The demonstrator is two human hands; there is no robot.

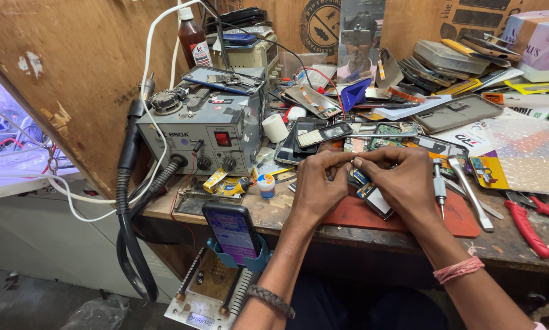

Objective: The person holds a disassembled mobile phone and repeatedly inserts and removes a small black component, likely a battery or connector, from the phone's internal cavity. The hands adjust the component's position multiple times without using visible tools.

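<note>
**A:** What's nearest the camera?

**B:** A smartphone [233, 231] with its screen lit, propped in a blue stand [241, 260] at the bench's front edge. Just beyond it, both hands meet over a red work mat [372, 217].

**A:** What are they holding?

**B:** The left hand [316, 186] and right hand [398, 182] are pinched together, fingertips touching, on a small opened phone assembly [372, 194] held just above the mat. Both grips are closed on it; the tiny part between the fingertips is too small to make out.

**A:** How far along does the work look?

**B:** Midway, I'd judge. The device is already open with its inside showing, so disassembly looks done, and nothing suggests it has been closed again. A precision screwdriver [439, 186] and metal tweezers [470, 192] lie untouched just right of the right hand, with red-handled pliers [531, 223] further right.

**A:** And behind?

**B:** To the left, a grey hot-air rework station [201, 137] with a red switch, its black hose [128, 201] hanging off the bench. Past the hands, a litter of phone frames and circuit boards [372, 134], a brown bottle [193, 40], and cardboard boxes [540, 43] against the back wall.
</note>
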